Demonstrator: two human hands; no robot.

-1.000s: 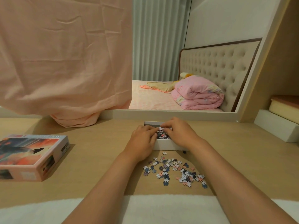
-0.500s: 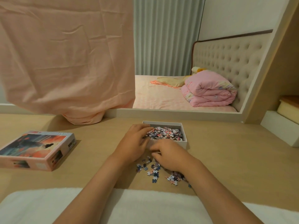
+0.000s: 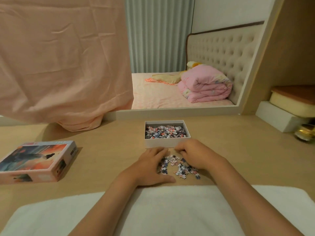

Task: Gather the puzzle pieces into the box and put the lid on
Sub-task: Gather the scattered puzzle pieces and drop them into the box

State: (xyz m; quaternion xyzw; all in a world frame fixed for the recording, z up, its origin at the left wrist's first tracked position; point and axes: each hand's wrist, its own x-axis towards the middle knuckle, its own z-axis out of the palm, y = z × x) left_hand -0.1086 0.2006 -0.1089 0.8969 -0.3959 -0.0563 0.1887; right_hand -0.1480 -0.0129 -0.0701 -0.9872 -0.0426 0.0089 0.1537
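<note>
A white open box [image 3: 166, 142] stands on the wooden table, holding many small puzzle pieces. Just in front of it lies a loose heap of puzzle pieces [image 3: 178, 166] in white, pink and dark blue. My left hand [image 3: 151, 166] rests flat on the table at the heap's left side, fingers spread and cupped toward the pieces. My right hand [image 3: 196, 155] is curled over the heap's right side, its fingers bent onto the pieces; some pieces are hidden under it. The picture-printed lid [image 3: 36, 160] lies far left on the table.
A pink cloth [image 3: 59, 65] hangs down to the table at the back left. A white block [image 3: 279, 119] and a small gold jar [image 3: 305, 133] sit at the right edge. A white towel [image 3: 163, 213] covers the near edge. A mirror stands behind the box.
Both hands left the box, came back toward me and now flank the loose heap. The left hand moved down from the box's front wall to the table.
</note>
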